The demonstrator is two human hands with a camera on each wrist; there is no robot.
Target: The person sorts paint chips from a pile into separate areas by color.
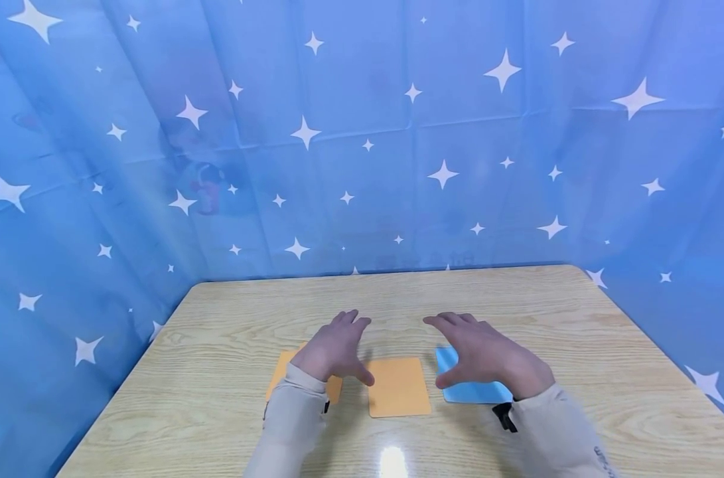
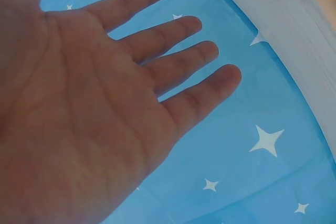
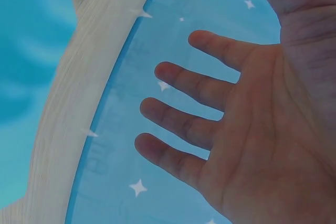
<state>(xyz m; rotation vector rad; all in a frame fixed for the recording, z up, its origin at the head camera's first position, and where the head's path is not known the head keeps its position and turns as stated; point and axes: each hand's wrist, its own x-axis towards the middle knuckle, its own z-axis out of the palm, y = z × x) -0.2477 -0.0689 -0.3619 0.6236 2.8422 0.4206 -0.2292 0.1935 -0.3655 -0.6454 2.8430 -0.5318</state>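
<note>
Both hands reach forward over the table in the head view, with a gap between them. My left hand has its fingers extended and its thumb apart, overlapping an orange square that it partly hides. In the left wrist view the palm is bare and the fingers are spread. My right hand is held likewise, over a blue square partly covered by it. Its palm is bare too in the right wrist view. Between the hands a second orange square lies flat in full view.
The wood-grain table has rounded far corners. Behind it and at its sides hangs a blue curtain with white stars. Pale sleeves cover both forearms, with a black strap at the right wrist. A bright reflection shows near the front.
</note>
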